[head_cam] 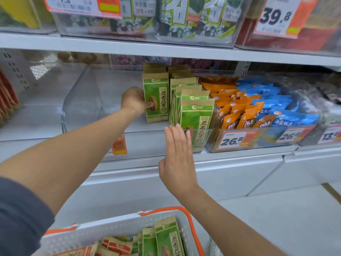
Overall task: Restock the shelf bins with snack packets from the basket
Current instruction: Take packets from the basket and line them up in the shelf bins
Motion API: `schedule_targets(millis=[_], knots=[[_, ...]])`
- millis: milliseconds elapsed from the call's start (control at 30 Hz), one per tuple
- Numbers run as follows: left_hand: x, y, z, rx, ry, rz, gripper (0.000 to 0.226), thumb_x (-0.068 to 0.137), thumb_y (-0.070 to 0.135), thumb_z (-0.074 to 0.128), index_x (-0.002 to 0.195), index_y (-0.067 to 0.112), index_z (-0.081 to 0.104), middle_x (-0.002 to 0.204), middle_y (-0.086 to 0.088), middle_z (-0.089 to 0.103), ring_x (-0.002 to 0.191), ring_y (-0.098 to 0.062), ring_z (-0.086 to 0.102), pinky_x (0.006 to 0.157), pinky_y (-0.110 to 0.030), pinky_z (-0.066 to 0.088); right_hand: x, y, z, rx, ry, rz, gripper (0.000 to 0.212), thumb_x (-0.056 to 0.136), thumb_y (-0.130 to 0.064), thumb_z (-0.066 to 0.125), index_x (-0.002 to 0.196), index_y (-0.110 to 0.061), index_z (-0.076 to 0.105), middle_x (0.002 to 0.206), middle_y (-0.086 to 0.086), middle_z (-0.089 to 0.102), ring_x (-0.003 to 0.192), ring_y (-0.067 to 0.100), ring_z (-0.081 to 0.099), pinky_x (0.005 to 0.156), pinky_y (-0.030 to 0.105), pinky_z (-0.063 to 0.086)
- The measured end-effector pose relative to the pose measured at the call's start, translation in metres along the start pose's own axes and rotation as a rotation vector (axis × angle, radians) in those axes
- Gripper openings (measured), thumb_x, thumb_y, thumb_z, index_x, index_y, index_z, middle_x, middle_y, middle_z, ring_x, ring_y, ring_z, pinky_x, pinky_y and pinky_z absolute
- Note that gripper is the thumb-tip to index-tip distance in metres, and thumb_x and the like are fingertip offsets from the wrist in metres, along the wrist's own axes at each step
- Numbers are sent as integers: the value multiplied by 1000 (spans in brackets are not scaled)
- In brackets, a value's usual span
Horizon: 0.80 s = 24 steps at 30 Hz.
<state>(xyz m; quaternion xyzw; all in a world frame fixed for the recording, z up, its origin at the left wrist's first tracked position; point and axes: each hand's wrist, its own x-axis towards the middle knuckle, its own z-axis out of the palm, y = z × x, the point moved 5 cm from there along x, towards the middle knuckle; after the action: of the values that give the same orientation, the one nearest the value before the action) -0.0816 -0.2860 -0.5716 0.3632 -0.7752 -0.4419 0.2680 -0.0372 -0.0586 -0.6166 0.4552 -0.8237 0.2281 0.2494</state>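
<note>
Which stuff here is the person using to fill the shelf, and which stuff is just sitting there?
Part of the job:
- left hand gripping a green packet
- right hand, open, by the clear bin
- white basket with more packets

Just sitting there:
- orange packets
- blue packets
- price tags
- dark packs on the upper shelf

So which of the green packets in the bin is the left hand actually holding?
The left hand grips the green packet standing alone at the left of the clear bin; the other green packets stand untouched to its right.

Clear glossy plastic bin (83,100), matt paper packets (196,115)
</note>
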Motion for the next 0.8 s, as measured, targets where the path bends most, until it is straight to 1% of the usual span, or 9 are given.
schedule_targets(millis=[100, 133, 200, 300, 400, 567, 633, 700, 800], knots=[[-2, 6, -1, 44, 64, 86, 43, 70, 11, 85, 93, 15, 49, 83, 0, 59, 78, -18, 58, 70, -29, 49, -1, -1, 1, 11, -9, 7, 72, 74, -8, 29, 146, 1, 29, 149, 15, 32, 146, 30, 19, 120, 48, 16], [-3, 6, 1, 89, 53, 92, 40, 71, 13, 85, 90, 15, 49, 83, 0, 58, 79, -20, 58, 69, -29, 47, -1, -1, 1, 12, -9, 7, 72, 74, -8, 29, 146, 1, 29, 150, 15, 32, 147, 30, 18, 120, 48, 16], [-5, 3, 6, 238, -18, 93, 32, 72, 17, 84, 73, 17, 52, 83, -2, 61, 85, -23, 62, 71, -27, 46, -2, 0, 2, 15, -10, 3, 73, 74, -8, 29, 147, 1, 27, 150, 15, 31, 147, 31, 18, 120, 48, 15], [-3, -8, 7, 255, -89, 39, 33, 72, 20, 84, 65, 19, 52, 86, -6, 66, 91, -28, 67, 84, -36, 55, -2, 0, 2, 22, -14, -3, 75, 74, -6, 35, 148, 0, 24, 151, 14, 30, 147, 31, 17, 120, 48, 14], [-1, -14, 4, 217, -88, -12, 31, 71, 24, 86, 68, 19, 55, 91, -8, 68, 93, -28, 68, 88, -38, 55, -2, -1, 2, 29, -17, -6, 80, 71, -2, 48, 148, 0, 24, 151, 15, 30, 147, 31, 17, 120, 49, 15], [-5, -16, -5, 272, -112, -59, 35, 71, 33, 85, 83, 15, 59, 103, -7, 67, 97, -28, 66, 87, -35, 54, -2, 1, -1, 13, -45, -21, 83, 70, 0, 53, 148, 1, 26, 152, 15, 30, 147, 31, 17, 120, 49, 17], [-11, -7, -15, 305, -46, 17, 26, 76, 28, 80, 88, 17, 60, 99, -5, 66, 99, -27, 64, 85, -32, 52, -2, 1, -2, 19, -72, -12, 85, 70, 2, 53, 149, 0, 24, 156, 14, 26, 148, 29, 13, 120, 48, 16], [-27, 5, -26, 290, 21, 113, 13, 81, 19, 71, 78, 23, 59, 88, 0, 64, 95, -25, 64, 81, -30, 50, -5, 1, -5, 52, -104, -4, 88, 71, 6, 50, 152, -1, 18, 161, 12, 15, 150, 25, 4, 121, 45, 13], [-77, 20, -40, 307, 41, 309, 16, 81, 14, 63, 70, 26, 58, 75, 11, 63, 82, -18, 64, 74, -32, 53, -13, -1, -12, 73, -127, -26, 89, 71, 8, 47, 153, -2, 14, 162, 11, 7, 150, 23, 0, 121, 43, 14]])
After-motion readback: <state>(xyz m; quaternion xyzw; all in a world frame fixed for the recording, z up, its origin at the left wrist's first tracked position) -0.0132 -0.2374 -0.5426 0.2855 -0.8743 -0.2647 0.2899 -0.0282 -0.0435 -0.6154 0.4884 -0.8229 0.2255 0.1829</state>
